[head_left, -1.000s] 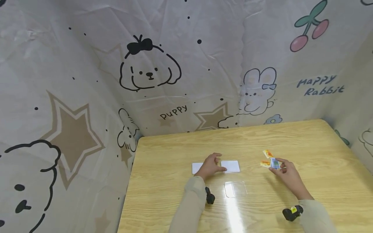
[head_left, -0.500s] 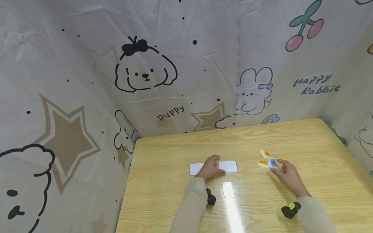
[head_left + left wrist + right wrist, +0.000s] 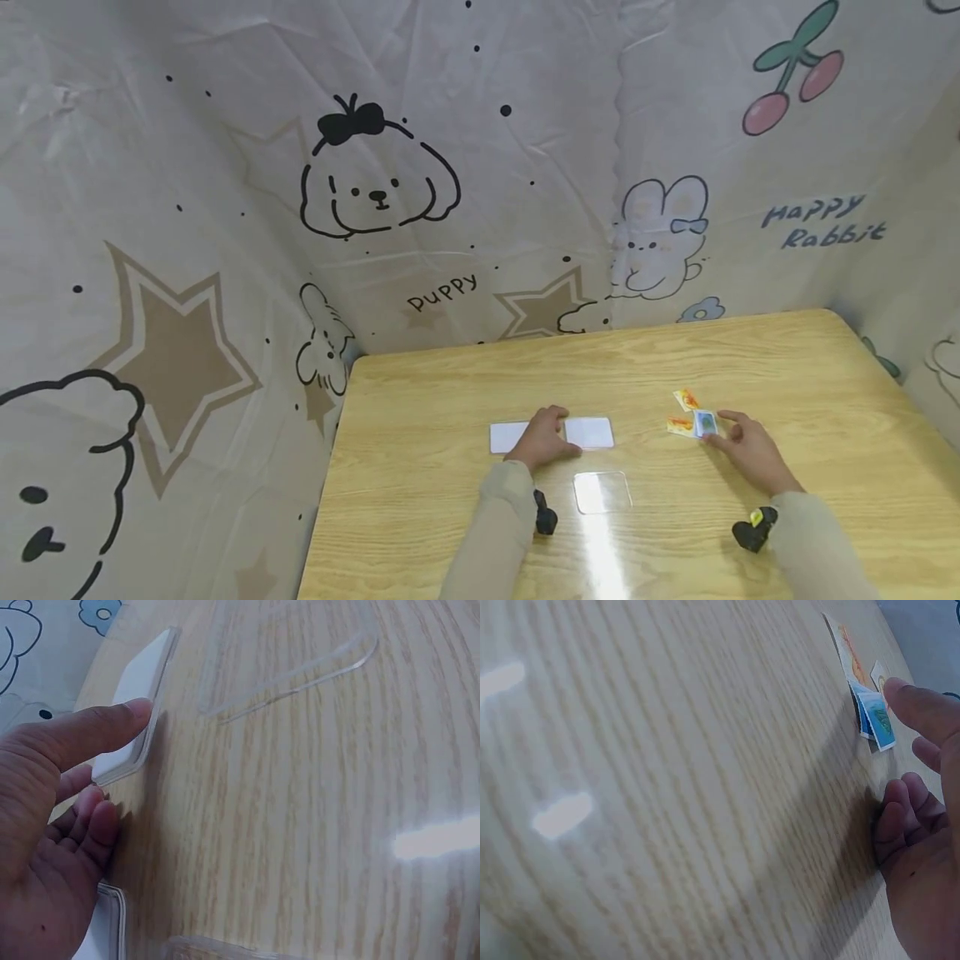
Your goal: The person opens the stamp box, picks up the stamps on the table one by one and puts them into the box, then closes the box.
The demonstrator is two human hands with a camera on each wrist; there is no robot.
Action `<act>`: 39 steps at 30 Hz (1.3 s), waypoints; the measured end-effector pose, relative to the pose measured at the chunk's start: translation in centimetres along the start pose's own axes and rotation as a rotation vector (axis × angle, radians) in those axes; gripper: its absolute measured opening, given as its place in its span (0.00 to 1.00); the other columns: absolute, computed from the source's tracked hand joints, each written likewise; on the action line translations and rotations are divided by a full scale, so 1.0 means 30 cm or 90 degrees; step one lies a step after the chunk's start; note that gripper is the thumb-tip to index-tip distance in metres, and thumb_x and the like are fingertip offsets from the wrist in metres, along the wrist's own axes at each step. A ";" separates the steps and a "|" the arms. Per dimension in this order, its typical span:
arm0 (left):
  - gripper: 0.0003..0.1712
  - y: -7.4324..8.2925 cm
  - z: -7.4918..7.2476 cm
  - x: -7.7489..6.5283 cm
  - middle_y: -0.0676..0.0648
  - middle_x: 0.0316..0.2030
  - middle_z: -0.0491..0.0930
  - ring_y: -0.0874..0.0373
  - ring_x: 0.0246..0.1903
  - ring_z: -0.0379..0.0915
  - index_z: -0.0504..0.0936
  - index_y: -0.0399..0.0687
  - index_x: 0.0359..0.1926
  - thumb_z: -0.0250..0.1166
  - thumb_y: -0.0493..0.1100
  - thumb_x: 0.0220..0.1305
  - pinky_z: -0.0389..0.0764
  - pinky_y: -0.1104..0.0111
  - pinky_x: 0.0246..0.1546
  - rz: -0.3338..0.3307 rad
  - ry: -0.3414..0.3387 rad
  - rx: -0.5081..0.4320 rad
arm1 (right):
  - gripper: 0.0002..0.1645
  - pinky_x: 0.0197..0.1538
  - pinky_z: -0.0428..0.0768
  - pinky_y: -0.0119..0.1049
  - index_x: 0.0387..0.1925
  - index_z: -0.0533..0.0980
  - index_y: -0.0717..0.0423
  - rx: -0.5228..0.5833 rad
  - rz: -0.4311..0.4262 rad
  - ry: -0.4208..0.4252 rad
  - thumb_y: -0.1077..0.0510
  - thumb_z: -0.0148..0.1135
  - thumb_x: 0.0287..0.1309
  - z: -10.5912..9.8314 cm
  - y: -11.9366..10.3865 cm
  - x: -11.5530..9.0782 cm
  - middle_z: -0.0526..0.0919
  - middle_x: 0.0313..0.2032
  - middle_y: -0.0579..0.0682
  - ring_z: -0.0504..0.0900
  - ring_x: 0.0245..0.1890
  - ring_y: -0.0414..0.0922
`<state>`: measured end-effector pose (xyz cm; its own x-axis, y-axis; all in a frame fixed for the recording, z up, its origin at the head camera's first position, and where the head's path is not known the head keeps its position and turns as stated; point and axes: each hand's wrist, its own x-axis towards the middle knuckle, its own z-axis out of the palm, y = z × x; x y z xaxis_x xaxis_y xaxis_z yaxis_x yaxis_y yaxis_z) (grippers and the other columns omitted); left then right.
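Observation:
My left hand [image 3: 546,439] grips a flat clear case with a white face [image 3: 589,432], thumb at its near edge and index finger at its far edge. In the left wrist view the thumb tip lies over the edge of the white case [image 3: 131,712]. A second white case [image 3: 507,435] is partly covered by that hand. My right hand [image 3: 753,454] has thumb and index finger apart beside a small blue-and-green picture card [image 3: 704,423]. This card [image 3: 879,720] overlaps another blue card, next to an orange-and-yellow card [image 3: 679,426]; the hand holds nothing.
A clear rectangular plastic piece [image 3: 602,492] lies nearer the front of the wooden table [image 3: 420,517]. Another orange-and-yellow card [image 3: 685,400] lies farther back. A printed cloth [image 3: 547,200] hangs behind the table and at its sides.
The right thumb and index finger have spread and drawn back to the right from the blue card, which stays by the orange cards. The left hand has stayed at the white case.

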<state>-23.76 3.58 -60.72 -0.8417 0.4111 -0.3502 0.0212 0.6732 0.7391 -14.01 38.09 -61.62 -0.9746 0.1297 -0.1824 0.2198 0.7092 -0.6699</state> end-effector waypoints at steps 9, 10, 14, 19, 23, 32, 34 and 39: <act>0.39 -0.023 0.011 0.018 0.54 0.36 0.68 0.62 0.36 0.64 0.72 0.50 0.62 0.77 0.45 0.48 0.71 0.69 0.40 0.026 0.000 0.022 | 0.47 0.38 0.71 0.40 0.67 0.57 0.71 -0.018 0.004 -0.057 0.40 0.59 0.63 -0.017 0.004 0.048 0.73 0.42 0.64 0.71 0.37 0.49; 0.39 -0.024 0.013 0.020 0.55 0.36 0.67 0.62 0.35 0.63 0.72 0.50 0.62 0.77 0.45 0.48 0.70 0.70 0.39 0.025 0.000 0.026 | 0.46 0.38 0.70 0.40 0.67 0.57 0.71 -0.023 0.001 -0.062 0.41 0.59 0.63 -0.019 0.005 0.051 0.73 0.41 0.63 0.70 0.35 0.49; 0.38 -0.026 0.017 0.024 0.55 0.35 0.66 0.63 0.34 0.63 0.73 0.51 0.62 0.77 0.46 0.48 0.69 0.71 0.38 0.028 0.001 0.035 | 0.44 0.33 0.65 0.35 0.66 0.58 0.71 -0.041 -0.015 -0.073 0.44 0.60 0.63 -0.021 0.005 0.058 0.70 0.32 0.54 0.65 0.28 0.43; 0.38 -0.025 0.015 0.020 0.56 0.34 0.65 0.63 0.34 0.62 0.73 0.51 0.62 0.77 0.46 0.48 0.68 0.71 0.38 0.027 -0.003 0.032 | 0.40 0.28 0.59 0.32 0.64 0.62 0.71 -0.048 -0.037 -0.069 0.47 0.60 0.63 -0.018 0.016 0.064 0.65 0.26 0.48 0.60 0.23 0.40; 0.38 -0.016 0.007 0.012 0.55 0.34 0.64 0.63 0.34 0.61 0.72 0.50 0.62 0.77 0.45 0.49 0.67 0.71 0.37 0.024 -0.007 0.028 | 0.38 0.27 0.60 0.32 0.63 0.63 0.71 -0.048 -0.035 -0.061 0.48 0.60 0.64 -0.012 0.013 0.061 0.65 0.24 0.47 0.59 0.21 0.39; 0.38 -0.008 0.003 0.001 0.55 0.35 0.64 0.63 0.34 0.61 0.72 0.49 0.62 0.76 0.45 0.50 0.67 0.71 0.37 0.017 -0.009 0.027 | 0.37 0.26 0.61 0.33 0.63 0.65 0.71 -0.034 -0.026 -0.046 0.47 0.60 0.64 -0.003 0.007 0.043 0.67 0.25 0.48 0.61 0.21 0.39; 0.38 -0.008 0.003 0.001 0.55 0.34 0.64 0.64 0.33 0.61 0.72 0.49 0.62 0.76 0.45 0.51 0.67 0.71 0.37 0.017 -0.009 0.026 | 0.37 0.27 0.62 0.33 0.63 0.65 0.71 -0.033 -0.026 -0.042 0.46 0.60 0.64 -0.002 0.007 0.041 0.68 0.26 0.49 0.62 0.22 0.40; 0.38 -0.010 0.005 0.004 0.55 0.34 0.64 0.64 0.33 0.61 0.72 0.49 0.62 0.76 0.45 0.51 0.67 0.71 0.37 0.021 -0.003 0.028 | 0.38 0.28 0.63 0.34 0.62 0.65 0.70 -0.032 -0.026 -0.028 0.45 0.60 0.64 0.000 0.014 0.039 0.70 0.28 0.51 0.63 0.24 0.41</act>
<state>-23.78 3.53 -61.07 -0.8372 0.4369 -0.3290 0.0727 0.6851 0.7248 -15.07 38.54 -62.12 -0.9797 0.0698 -0.1877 0.1759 0.7478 -0.6401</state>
